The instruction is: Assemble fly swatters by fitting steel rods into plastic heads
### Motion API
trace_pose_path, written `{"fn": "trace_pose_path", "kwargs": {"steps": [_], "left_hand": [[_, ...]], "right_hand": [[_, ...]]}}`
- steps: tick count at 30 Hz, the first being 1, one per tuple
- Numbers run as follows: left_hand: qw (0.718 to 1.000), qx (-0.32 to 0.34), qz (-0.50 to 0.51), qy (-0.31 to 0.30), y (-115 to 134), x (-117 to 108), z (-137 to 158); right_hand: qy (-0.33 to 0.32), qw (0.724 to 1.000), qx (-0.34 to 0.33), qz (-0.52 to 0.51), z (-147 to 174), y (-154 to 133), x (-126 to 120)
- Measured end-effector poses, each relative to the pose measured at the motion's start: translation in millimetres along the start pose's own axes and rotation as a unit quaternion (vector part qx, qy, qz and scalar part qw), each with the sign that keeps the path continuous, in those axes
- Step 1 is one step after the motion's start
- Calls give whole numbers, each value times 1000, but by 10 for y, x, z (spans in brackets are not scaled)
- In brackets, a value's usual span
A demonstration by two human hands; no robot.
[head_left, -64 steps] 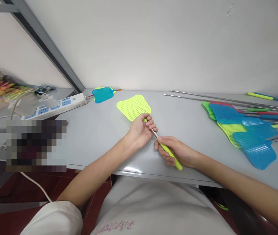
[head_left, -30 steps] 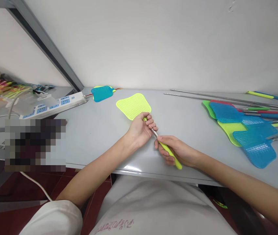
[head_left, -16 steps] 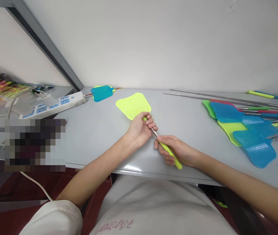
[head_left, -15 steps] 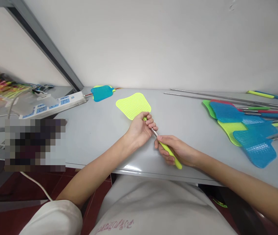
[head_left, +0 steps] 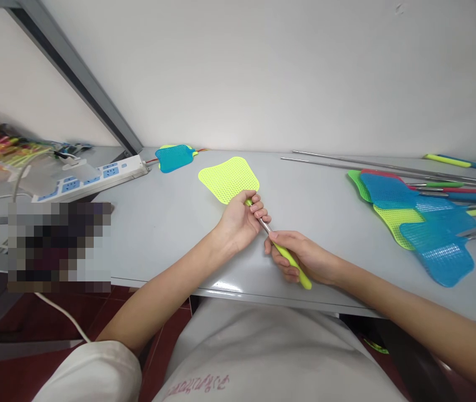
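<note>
Lime mesh swatter (head_left: 229, 180) over mid surface (head_left: 158, 234), my left hand (head_left: 241, 220) curled closed around its upper shaft (head_left: 265, 225), right hand (head_left: 294, 254) wrapped around its handle (head_left: 304, 279). Overlapping swatters (head_left: 430, 245) lie to my right, metal rods (head_left: 313, 162) behind them; white power strip (head_left: 107, 180) off left.

A plain off-white wall (head_left: 238, 72) rises behind the glossy grey surface (head_left: 149, 218), with a small scuff (head_left: 399, 9) high up toward the right. At the left a grey metal post (head_left: 74, 78) slants across the view – its foot down by the surface's back edge – and more pale wall shows beyond it. Below lie dark red floor tiles (head_left: 168, 335), with thin joint lines. The light is soft – save for one bright glare (head_left: 227, 286) near the surface's front edge.
</note>
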State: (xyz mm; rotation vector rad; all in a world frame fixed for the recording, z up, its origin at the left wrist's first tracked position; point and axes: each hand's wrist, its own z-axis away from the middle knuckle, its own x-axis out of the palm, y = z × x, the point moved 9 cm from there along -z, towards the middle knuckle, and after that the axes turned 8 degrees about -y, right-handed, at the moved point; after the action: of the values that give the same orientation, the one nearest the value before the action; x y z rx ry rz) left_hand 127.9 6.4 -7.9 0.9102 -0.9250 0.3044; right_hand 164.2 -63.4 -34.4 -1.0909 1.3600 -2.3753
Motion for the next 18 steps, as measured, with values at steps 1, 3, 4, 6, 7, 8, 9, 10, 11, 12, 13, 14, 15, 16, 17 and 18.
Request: {"fn": "trace_pose_path", "kwargs": {"steps": [1,3,4,6,7,8,9,10,11,12,13,14,15,16,17,18], "left_hand": [[1000,0,0,0,-3,1,0],[1000,-2,0,-1,-8,1,2],[1000,-2,0,-1,-10,0,3],[1000,-2,-1,-1,-10,-4,7],[1000,-2,-2,0,-8,-6,9],[1000,-1,-2,0,-6,-8,10],[1000,-1,-2,1,-4,-9,11],[1000,0,-2,3,-2,-10,11],[1000,0,-2,4,-1,-9,11],[1000,0,-1,5,-1,-6,10],[1000,0,-1,4,-1,0,9],[1000,-1,0,4,-1,6,8],[1000,-1,0,3,-2,12,7],[1000,-1,1,3,-3,16,7],[1000,-2,0,3,-5,20,8],[1000,-2,0,4,-7,22,9]], "right_hand": [[1,1000,0,2,0,-1,0],[3,1000,-1,5,1,-3,1],[3,1000,-1,6,2,-4,1],[3,1000,0,9,3,-4,3],[3,1000,-1,10,4,-6,3],[3,1000,-2,12,5,-7,2],[3,1000,-3,13,5,-7,1],[4,1000,-3,13,5,-6,-1],[4,1000,-2,12,6,-5,-1],[5,1000,-2,12,6,-3,-1],[5,1000,0,11,6,0,-1],[6,1000,2,12,7,2,-1],[8,1000,3,12,8,2,-3],[10,1000,4,13,9,1,-3],[11,1000,4,14,10,0,-2],[11,1000,5,15,11,-2,-1]]}}
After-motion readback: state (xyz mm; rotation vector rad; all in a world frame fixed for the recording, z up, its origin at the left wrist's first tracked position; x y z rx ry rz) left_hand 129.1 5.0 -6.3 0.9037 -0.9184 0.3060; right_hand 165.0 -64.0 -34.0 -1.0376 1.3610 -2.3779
